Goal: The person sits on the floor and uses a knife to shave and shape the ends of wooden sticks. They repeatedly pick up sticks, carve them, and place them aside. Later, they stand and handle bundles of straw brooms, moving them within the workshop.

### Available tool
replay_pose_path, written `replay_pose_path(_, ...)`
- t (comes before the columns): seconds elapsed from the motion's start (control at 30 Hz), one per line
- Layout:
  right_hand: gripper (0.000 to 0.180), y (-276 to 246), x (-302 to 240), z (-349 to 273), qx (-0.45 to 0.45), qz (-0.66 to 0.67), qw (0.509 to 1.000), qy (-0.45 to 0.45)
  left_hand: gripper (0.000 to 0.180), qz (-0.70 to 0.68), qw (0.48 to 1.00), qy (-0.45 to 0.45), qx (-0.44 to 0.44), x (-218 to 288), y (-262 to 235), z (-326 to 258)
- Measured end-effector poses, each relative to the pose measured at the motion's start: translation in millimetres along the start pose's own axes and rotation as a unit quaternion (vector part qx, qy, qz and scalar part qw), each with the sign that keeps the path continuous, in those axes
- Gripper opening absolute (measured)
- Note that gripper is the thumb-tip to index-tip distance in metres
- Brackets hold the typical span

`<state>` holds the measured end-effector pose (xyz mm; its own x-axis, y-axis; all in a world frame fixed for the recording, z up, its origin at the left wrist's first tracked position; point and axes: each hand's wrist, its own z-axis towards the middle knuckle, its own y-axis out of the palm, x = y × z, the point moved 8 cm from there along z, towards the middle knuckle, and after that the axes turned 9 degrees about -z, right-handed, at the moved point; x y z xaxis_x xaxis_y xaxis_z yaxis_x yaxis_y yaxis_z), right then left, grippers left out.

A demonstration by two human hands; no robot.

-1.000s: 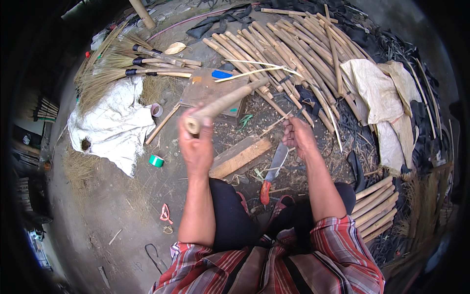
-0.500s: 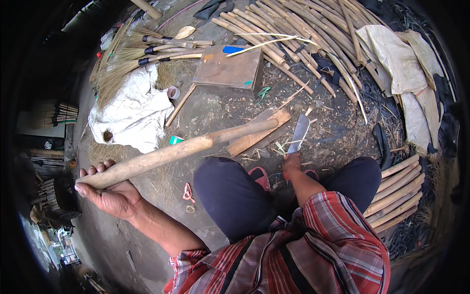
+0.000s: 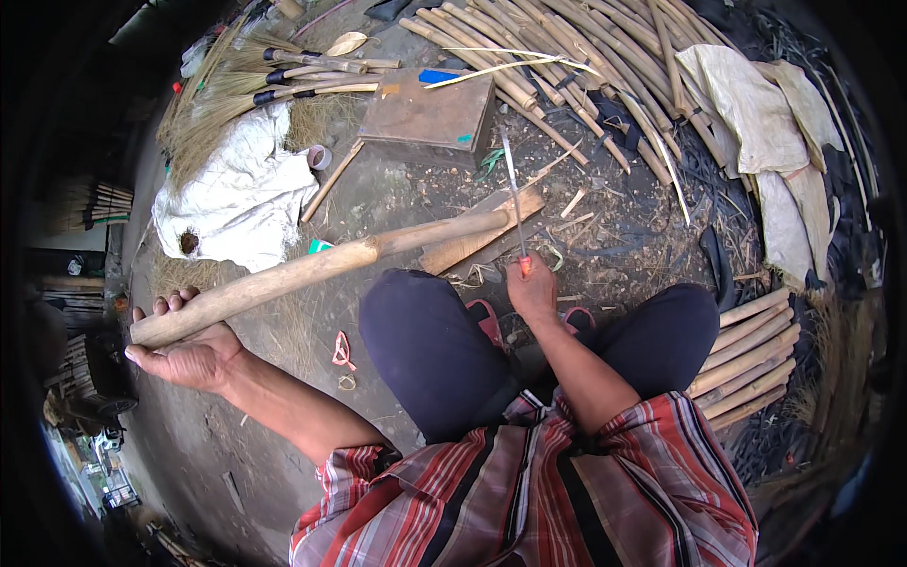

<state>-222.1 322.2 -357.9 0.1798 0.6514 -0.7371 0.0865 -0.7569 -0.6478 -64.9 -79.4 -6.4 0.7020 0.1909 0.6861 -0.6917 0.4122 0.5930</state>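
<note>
A bamboo pole (image 3: pixel 312 272) slants from the left up toward the middle, its thin far end lying on or just over a wooden board (image 3: pixel 452 253) on the ground. My left hand (image 3: pixel 198 357) is wrapped from below around the thick near end, fingertips showing beyond it and the thumb along the near side. In my right hand (image 3: pixel 535 288), closed round a red handle, is a large knife (image 3: pixel 514 184). Its blade points away from me and is seen nearly edge-on, just right of the pole's far end. The blade appears not to touch the pole.
A wooden box (image 3: pixel 425 109) stands ahead, with brooms (image 3: pixel 227 94) and a white sack (image 3: pixel 241 189) to its left. Many bamboo poles (image 3: pixel 567 66) lie at the far right, partly under pale sacks (image 3: pixel 746 104). More bamboo pieces (image 3: pixel 746 359) lie beside my right knee.
My right hand has lifted the knife and moved left toward the pole; the blade has turned from flat-side view to nearly edge-on. My left hand still holds the pole in much the same place.
</note>
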Motion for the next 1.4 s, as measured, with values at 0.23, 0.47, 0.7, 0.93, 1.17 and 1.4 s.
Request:
replay_pose_path(0.23, 0.032, 26, 38, 11, -0.081, -0.151, 0.98, 0.102, 0.064, 0.014, 0.998, -0.01, 0.057, -1, -26, 5)
replay_pose_path(0.47, 0.033, 36, 37, 17, -0.129, -0.165, 0.978, 0.01, 0.05, -0.06, 0.996, -0.02, 0.056, -3, -56, 17)
replay_pose_path(0.7, 0.029, 35, 28, 14, -0.116, -0.178, 0.977, -0.029, 0.063, -0.144, 0.989, -0.013, 0.018, 4, -73, 27)
replay_pose_path(0.93, 0.034, 29, 39, 16, -0.1, -0.202, 0.973, 0.04, 0.055, -0.097, 0.995, -0.005, -0.005, 4, -60, 21)
replay_pose_path(1.17, 0.033, 23, 30, 22, -0.091, -0.164, 0.981, 0.05, 0.068, -0.136, 0.99, 0.023, -0.013, 22, -55, 31)
replay_pose_path(1.4, 0.028, 30, -62, 1, -0.088, -0.07, 0.991, -0.079, 0.055, 0.026, 0.99, 0.112, 0.079, 16, -51, 12)
